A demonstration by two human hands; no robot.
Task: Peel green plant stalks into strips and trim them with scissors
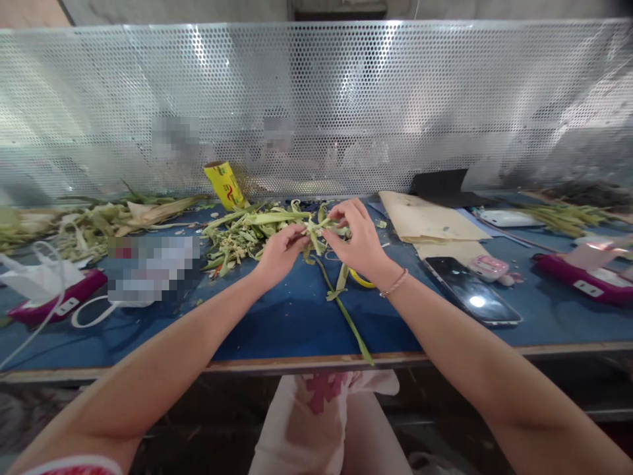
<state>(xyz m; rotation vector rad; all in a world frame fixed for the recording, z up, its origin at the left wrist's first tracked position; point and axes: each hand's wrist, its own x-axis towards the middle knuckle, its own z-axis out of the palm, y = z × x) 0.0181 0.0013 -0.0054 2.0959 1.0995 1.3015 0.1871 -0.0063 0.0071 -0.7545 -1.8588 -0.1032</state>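
Note:
Over the blue table (297, 323), my left hand (277, 256) pinches the left side of a small pale-green bunch of leaf strips (315, 232). From the other side, the curled fingers of my right hand (362, 245) grip the same bunch. Just behind my left hand lies a loose heap of green plant strips (230, 239). A long green leaf strip with a knot-like part (350, 322) runs from below the bunch to the table's front edge. Beside my right wrist a yellow ring (362, 280) shows, partly hidden by the hand.
At the back stand a perforated metal screen (247, 86) and a yellow tube (225, 185). To the right lie brown paper (430, 221), a phone (469, 290) and a pink case (489, 267). More leaves (84, 231) and a tissue pack (49, 297) are at left.

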